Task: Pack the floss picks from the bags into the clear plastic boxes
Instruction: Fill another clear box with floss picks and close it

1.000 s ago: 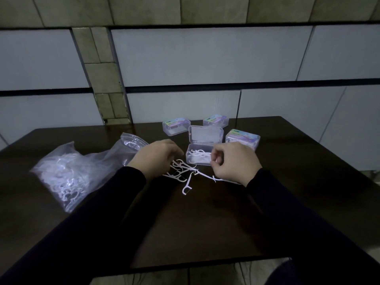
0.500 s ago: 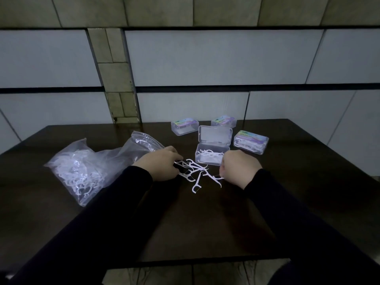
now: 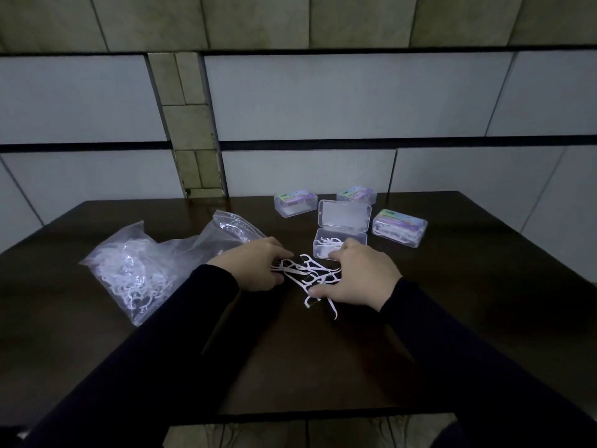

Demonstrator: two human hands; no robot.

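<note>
Head view: our left hand (image 3: 255, 268) pinches several floss picks (image 3: 310, 274) on the table (image 3: 484, 302); right hand (image 3: 358, 274) lies spread over the pile, whether gripping we cannot tell. Best align handles before loading the open box (image 3: 339, 244). Picks white, thin, tangled.

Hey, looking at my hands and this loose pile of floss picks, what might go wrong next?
1. The loose floss picks look tangled, so the right hand may drag extras along or drop some short of the open box.
2. One pick lies apart by the right wrist and could be swept away by the sleeve.
3. The left hand is close to the bag; a nudge might spill more.
</note>
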